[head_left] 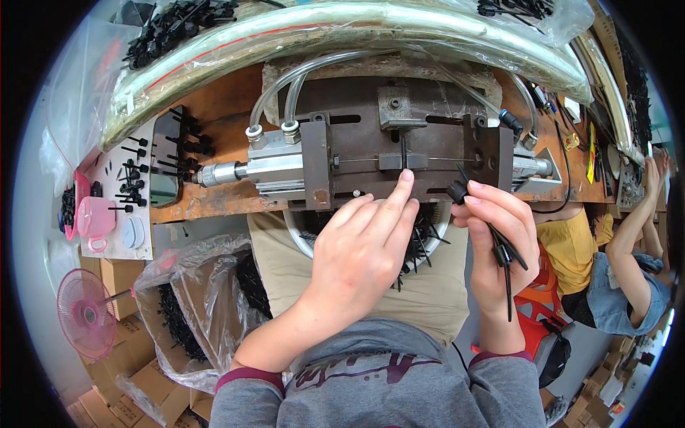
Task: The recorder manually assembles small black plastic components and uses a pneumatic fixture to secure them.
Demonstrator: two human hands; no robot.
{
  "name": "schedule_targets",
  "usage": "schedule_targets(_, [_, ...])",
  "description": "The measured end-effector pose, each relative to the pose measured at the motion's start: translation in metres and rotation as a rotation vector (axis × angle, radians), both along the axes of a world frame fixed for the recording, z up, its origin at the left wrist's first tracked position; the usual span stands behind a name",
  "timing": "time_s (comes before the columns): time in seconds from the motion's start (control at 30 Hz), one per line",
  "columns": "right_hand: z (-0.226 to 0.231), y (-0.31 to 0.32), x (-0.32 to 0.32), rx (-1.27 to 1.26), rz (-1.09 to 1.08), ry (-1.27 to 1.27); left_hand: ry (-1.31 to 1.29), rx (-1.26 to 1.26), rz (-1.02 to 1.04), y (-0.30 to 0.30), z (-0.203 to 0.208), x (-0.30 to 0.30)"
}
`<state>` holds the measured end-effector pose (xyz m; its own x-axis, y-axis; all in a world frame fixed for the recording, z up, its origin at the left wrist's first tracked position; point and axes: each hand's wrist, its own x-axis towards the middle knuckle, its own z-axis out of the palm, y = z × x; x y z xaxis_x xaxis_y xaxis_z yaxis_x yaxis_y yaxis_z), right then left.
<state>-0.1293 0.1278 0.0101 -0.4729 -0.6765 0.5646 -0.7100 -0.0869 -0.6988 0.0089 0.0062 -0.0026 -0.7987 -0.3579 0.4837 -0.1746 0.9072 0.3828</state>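
My left hand (364,246) reaches over the front of a dark metal fixture (357,146), fingers stretched out. Its index fingertip rests at the small clamping block (391,162) in the middle, against the lower end of a thin black rod (404,146) standing in the slot. To the right, my right hand (503,228) grips several black plastic pieces with thick heads and thin stems. One black piece (457,191) sits between thumb and fingertips, its stem pointing up; others (505,253) hang down from the palm. Below my left hand, a white-rimmed bowl (298,239) of similar pieces lies on my lap.
Air cylinders (275,167) with clear hoses (275,85) flank the fixture. At left are a pink mug (96,216), a pink fan (88,314) and a plastic-lined box (214,321) of black pieces. A wrapped tube (342,32) spans the back. Another person (628,278) works at right.
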Motion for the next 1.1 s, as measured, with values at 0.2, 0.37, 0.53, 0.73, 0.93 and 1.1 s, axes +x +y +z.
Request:
schedule_targets(0.2, [0.003,0.005,0.003,-0.013,0.108,-0.358,-0.053,0.009,0.011,-0.006,0.005,-0.004])
schedule_targets(0.37, [0.015,0.008,0.001,0.027,0.111,-0.724,-0.092,0.011,0.024,-0.004,0.006,-0.002])
schedule_targets(0.53, [0.012,0.008,-0.004,0.141,0.119,-0.930,0.126,0.219,-0.132,-0.006,0.015,0.001])
schedule_targets(0.73, [0.008,0.004,0.000,0.209,0.279,-0.997,0.188,0.291,-0.353,0.000,0.018,0.010])
schedule_targets(0.93, [0.007,0.008,-0.004,0.054,0.190,-0.892,0.202,0.315,-0.085,0.003,0.009,0.009])
schedule_targets(1.1, [0.012,0.008,0.003,0.086,0.170,-0.735,0.034,0.013,0.014,0.001,-0.001,0.002])
